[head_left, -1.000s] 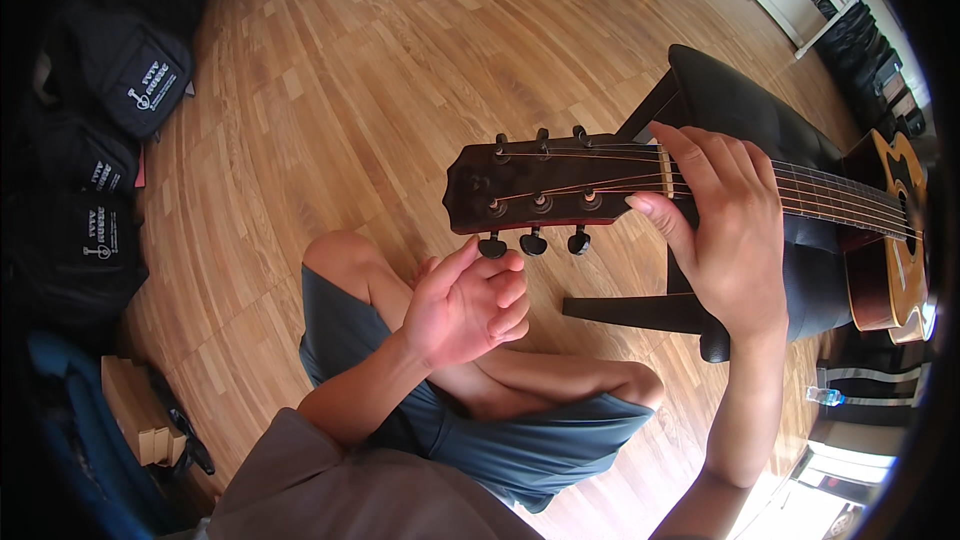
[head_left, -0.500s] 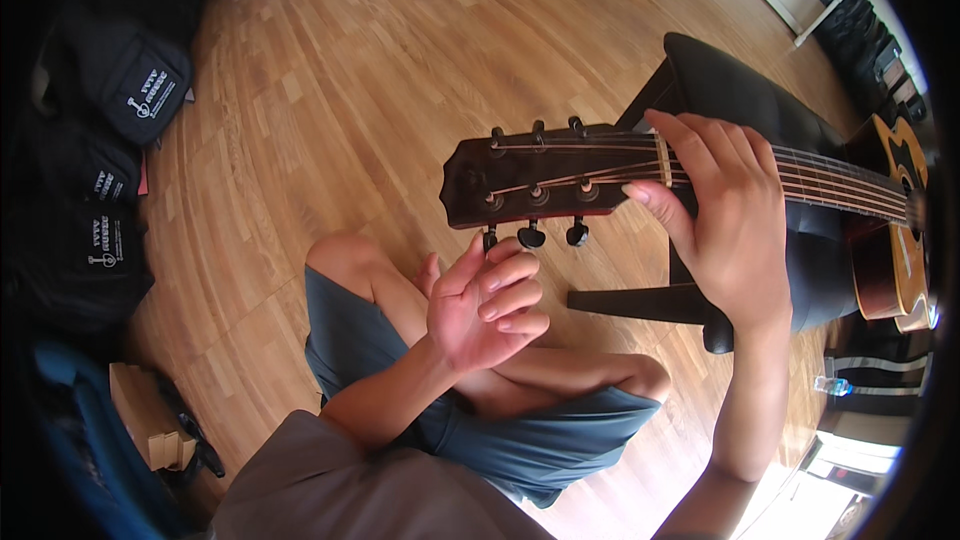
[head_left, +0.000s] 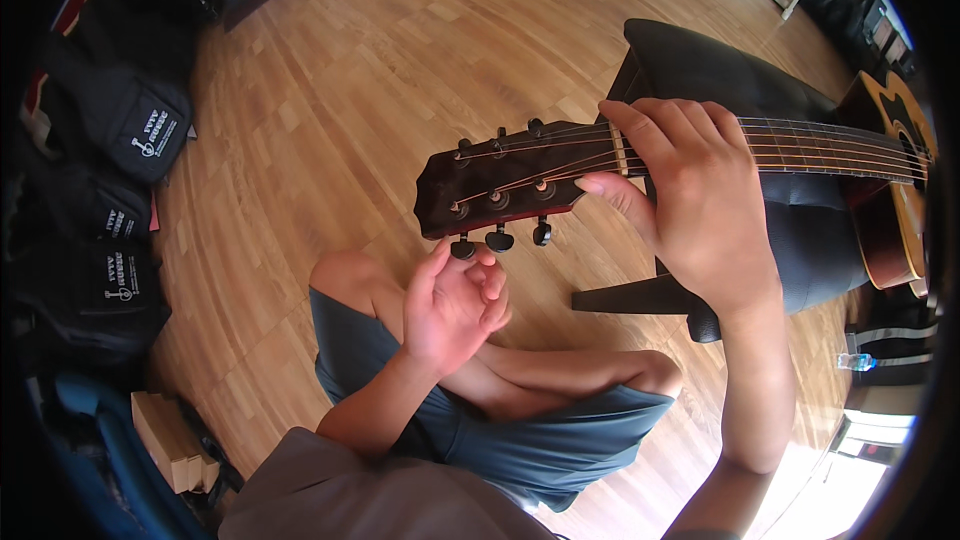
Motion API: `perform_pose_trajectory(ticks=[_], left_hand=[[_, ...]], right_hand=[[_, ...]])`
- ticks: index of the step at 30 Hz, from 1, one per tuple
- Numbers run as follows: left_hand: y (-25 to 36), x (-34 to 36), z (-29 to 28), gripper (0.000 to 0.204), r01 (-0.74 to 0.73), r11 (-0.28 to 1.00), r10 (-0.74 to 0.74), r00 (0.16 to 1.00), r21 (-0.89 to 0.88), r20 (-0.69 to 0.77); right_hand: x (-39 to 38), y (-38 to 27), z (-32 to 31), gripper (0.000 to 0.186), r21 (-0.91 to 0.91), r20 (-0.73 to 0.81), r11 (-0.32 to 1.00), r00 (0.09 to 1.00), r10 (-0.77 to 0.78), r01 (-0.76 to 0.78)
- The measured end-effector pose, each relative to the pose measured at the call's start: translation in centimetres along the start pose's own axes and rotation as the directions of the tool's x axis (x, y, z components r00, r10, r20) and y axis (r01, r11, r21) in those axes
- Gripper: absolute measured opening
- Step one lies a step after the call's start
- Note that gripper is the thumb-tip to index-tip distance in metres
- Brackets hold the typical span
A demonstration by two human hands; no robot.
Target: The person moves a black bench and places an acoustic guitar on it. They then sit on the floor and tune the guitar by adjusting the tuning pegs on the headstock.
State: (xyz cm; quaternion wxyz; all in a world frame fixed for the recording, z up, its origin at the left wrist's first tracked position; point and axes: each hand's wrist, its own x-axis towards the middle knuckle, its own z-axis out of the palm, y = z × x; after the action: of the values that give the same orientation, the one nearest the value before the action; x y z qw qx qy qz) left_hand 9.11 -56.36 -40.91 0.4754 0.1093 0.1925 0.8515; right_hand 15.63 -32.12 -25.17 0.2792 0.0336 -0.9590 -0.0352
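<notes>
An acoustic guitar (head_left: 500,172) lies across a black padded bench, its dark headstock pointing left and its yellowish body at the far right. With thumb and fingers, my left hand (head_left: 448,308) pinches a black tuning peg (head_left: 462,250), the one nearest the headstock's tip on the near side. My right hand (head_left: 708,210) wraps over the neck beside the pale nut, thumb on the near edge and fingers on the far side. The fingertips beyond the neck are partly hidden.
The black bench (head_left: 735,65) has a dark leg sticking out toward my knees. Black bags (head_left: 150,130) pile up at the left. Cardboard pieces (head_left: 165,440) stand near a blue chair (head_left: 100,440) at lower left. A plastic bottle (head_left: 855,362) is at the right.
The headstock and both hands appear a little further left in the view, which has shifted. My left hand has turned slightly at the same tuning peg; my right hand keeps its hold.
</notes>
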Motion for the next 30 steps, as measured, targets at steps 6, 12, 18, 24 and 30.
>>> perform_pose_trajectory(ticks=[6, 12, 18, 24, 30], left_hand=[[-1.1, 0.9, -0.2, 0.049, 0.202, 0.825, -0.011, 0.940, -0.528, 0.341], [-2.3, 1.9, -0.4, 0.039, 0.217, 0.769, 0.076, 0.903, -0.602, 0.422], [-2.0, 1.6, 0.1, 0.033, 0.193, 0.723, 0.046, 0.945, -0.663, 0.325], [-0.5, 0.7, 0.2, 0.025, -0.026, 0.987, 0.019, 0.999, -0.156, -0.044], [0.3, 0.4, 1.6, 0.030, -0.031, 0.988, 0.074, 0.956, 0.151, -0.283]], right_hand=[[0.3, -0.1, -0.3, 0.041, 0.012, 0.015, 1.000, 1.000, 0.018, -0.018], [0.8, -0.4, -0.9, 0.020, 0.154, -0.030, 0.988, 0.999, 0.035, -0.030], [1.0, -0.3, -0.6, 0.018, 0.174, -0.044, 0.985, 0.999, 0.019, -0.012], [1.0, -0.4, -0.6, 0.018, 0.169, -0.039, 0.986, 0.999, 0.019, -0.012], [0.9, -0.5, -0.5, 0.021, 0.188, -0.026, 0.981, 0.998, -0.052, 0.056]])
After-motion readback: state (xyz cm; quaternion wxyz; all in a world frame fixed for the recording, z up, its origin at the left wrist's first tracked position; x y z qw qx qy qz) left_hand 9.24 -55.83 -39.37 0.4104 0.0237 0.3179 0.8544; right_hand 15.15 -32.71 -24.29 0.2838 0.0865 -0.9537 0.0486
